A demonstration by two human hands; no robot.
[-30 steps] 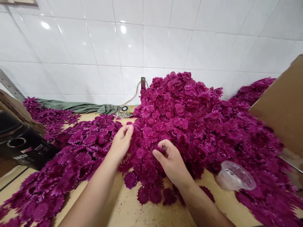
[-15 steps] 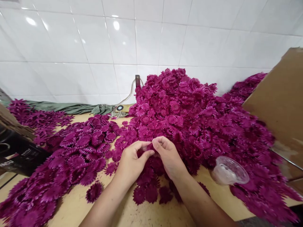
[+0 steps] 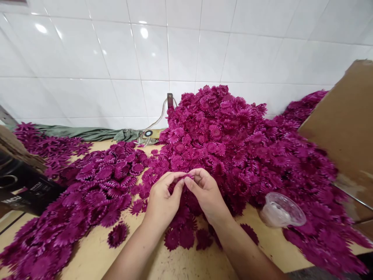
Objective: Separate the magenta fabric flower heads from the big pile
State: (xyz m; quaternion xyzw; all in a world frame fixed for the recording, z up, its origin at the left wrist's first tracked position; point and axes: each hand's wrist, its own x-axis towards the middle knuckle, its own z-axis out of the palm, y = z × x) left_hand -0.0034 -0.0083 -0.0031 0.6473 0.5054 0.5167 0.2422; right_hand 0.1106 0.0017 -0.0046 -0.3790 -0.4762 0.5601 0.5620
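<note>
Newbie: Progress check, anyone? Trying to figure out how much of this is done.

Regular: Guessing somewhere early-to-middle. Pinching one small magenta flower piece [image 3: 186, 177] with left hand [image 3: 161, 200] and right hand [image 3: 205, 192] together, fingertips closing narrowly on it from both sides, right at the near foot of the tall heap of magenta fabric flower heads [image 3: 233, 132]. Spreading out flatter to the left: a layer of darker purple flower heads [image 3: 96, 182], possibly the handled lot, though hard telling from here. Towering way bigger on the right side, so reckoning plenty remaining.

Newbie: Anything getting in the way?

Regular: Nothing really blocking the fingers. Lying on its side just right of the right wrist, up against the heap: a clear plastic cup [image 3: 281, 210]. Leaning in from the far right: a brown cardboard flap [image 3: 344, 124], covering part of the pile. Sitting at the left edge, well apart: a black printed box [image 3: 26, 190]. Scattering around the wrists on the pale wooden tabletop [image 3: 175, 264]: a few loose flower heads [image 3: 180, 237]. Bunching along the white tiled wall [image 3: 186, 50] behind: a green cloth [image 3: 87, 133].
</note>
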